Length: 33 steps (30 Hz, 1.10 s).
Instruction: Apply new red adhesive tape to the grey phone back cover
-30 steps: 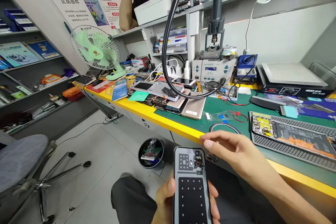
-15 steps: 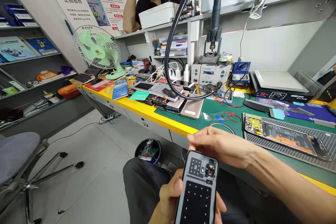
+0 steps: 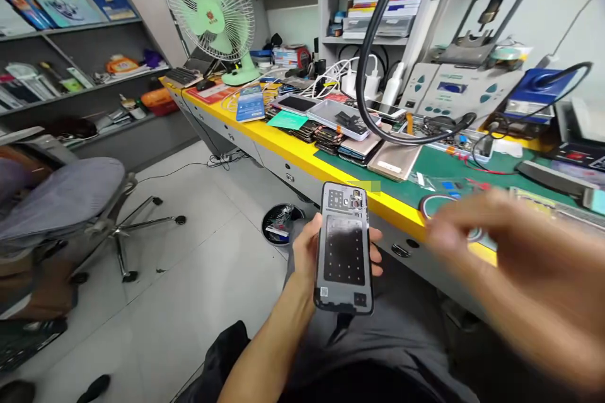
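Black and grey, the phone point(image 3: 344, 252) sits gripped in my left hand point(image 3: 305, 249) above the lap point(image 3: 387, 352), its back seemingly uncovered already but not closed up yet, while my blurred right hand point(image 3: 520, 258) hovers near the bench point(image 3: 265, 137), its grip unreadable.

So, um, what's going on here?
The person's left hand holds a phone above their lap, dotted side facing up. The right hand is a blur, apart from the phone; I can't tell if it holds anything. Flat devices lie piled on the workbench.
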Available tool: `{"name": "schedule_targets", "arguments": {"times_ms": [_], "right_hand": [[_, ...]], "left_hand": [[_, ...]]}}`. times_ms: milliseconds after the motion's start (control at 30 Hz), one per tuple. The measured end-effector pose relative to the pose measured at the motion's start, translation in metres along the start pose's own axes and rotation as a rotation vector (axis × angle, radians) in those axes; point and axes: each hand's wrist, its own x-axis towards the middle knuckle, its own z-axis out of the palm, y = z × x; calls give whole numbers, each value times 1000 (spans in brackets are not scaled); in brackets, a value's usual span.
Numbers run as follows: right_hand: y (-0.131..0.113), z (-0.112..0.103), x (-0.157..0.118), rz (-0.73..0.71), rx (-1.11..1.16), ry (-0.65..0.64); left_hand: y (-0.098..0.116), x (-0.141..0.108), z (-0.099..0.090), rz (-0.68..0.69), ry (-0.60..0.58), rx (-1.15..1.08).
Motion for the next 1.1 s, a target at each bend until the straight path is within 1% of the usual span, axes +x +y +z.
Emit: {"name": "schedule_targets", "arguments": {"times_ms": [100,167,233,300,400,467,500,567,600,633,667,733,800,867,900,967,1000,1033,1067,1100], "right_hand": [[-6,29,-11,-147,-87,94],[-7,49,-14,-242,-153,145],[-5,63,-17,-363,-237,200],[-1,71,-19,-461,-317,246],[4,80,-21,-513,-372,293],[7,86,-19,-520,-391,361],[9,89,-17,-507,-406,423],[13,94,-12,-437,-437,605],[15,95,-9,-410,-450,676],[16,95,-7,-402,-463,711],[16,94,-6,-402,-476,716],[16,90,-7,-377,-479,725],[16,84,-9,-330,-446,770],[19,80,-10,-310,-391,799],[20,78,-11,-310,-355,788],[21,76,-14,-275,-285,766],[20,75,-16,-221,-233,751],[17,73,-19,-120,-136,725],[14,70,-22,25,26,675],[11,67,-25,199,246,601]], "left_hand": [[8,1,3,133,48,8],[9,1,4,187,76,4],[9,1,3,225,105,-7],[8,-1,3,247,126,-21],[6,-8,4,265,127,-45],[5,-14,4,280,152,-65],[5,-16,4,325,241,-83],[5,-16,3,435,434,-93],[6,-14,3,476,518,-88],[5,-11,5,504,581,-73],[5,-8,8,537,625,-54],[4,1,18,613,675,-18],[2,10,31,720,696,-14],[1,20,39,818,676,-11],[-1,24,41,845,666,-2],[-4,30,43,875,609,13],[-6,32,43,873,574,15],[-8,32,43,868,542,13],[-9,32,44,861,517,13],[-10,32,44,856,500,15]]}}
